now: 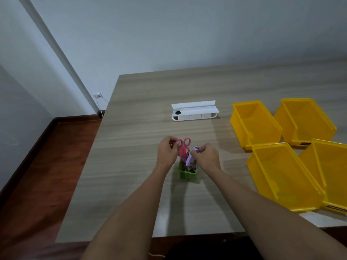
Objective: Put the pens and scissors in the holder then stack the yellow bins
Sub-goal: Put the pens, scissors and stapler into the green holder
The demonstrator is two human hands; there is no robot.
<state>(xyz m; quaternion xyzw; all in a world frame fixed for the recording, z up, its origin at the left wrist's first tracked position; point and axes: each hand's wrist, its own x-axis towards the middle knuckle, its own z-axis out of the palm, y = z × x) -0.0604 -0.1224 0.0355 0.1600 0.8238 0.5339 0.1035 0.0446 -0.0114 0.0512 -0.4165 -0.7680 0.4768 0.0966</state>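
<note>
Both hands meet directly over the green holder (187, 172), which stands on the desk (131, 137) near its front edge. The left hand (167, 152) pinches one handle loop of the pink scissors (183, 150), whose long axis runs nearly upright, handles up and blades down inside the holder. The right hand (207, 156) curls its fingers (195, 152) round the top of a lilac pen-like item (191, 158), probably a marker, which leans slightly with its lower end already inside the holder's mouth. So both things sit below the fingers, and what remains seems a short straight drop or a release. The four yellow bins (255, 122) lie well apart on the right side of the desk, unstacked and nearer the right hand, so that arm is likely better placed to start the stacking.
</note>
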